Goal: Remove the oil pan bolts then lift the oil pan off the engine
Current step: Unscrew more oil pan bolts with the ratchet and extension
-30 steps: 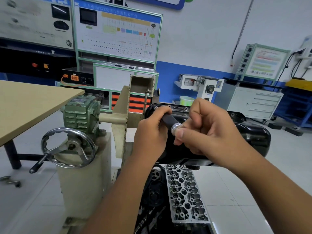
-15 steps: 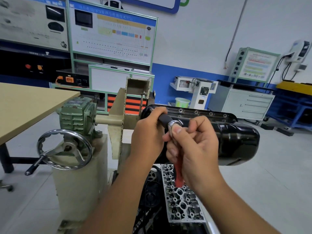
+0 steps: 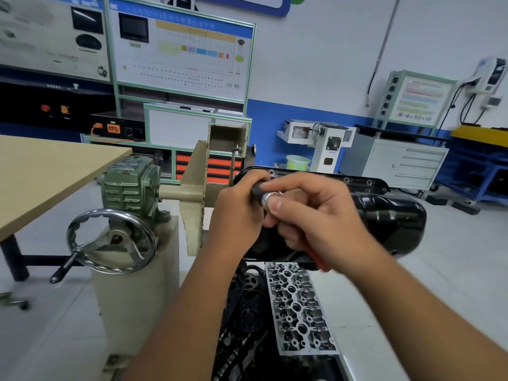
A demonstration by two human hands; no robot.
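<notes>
Oil pan: one, black, glossy, seated atop the engine on the stand.
Handling: likely rigid, weighty, slick; grip both flange edges.
Flange bolts: about four visible.
Left hand: wrapped round black tool shaft.
Right hand: pinching chrome ratchet head, red handle below.

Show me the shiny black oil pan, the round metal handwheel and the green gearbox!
Shiny black oil pan [image 3: 390,218], head view, its bulging side.
Round metal handwheel [image 3: 111,266], head view, lower rim.
Green gearbox [image 3: 129,182], head view, ribbed front.
</notes>
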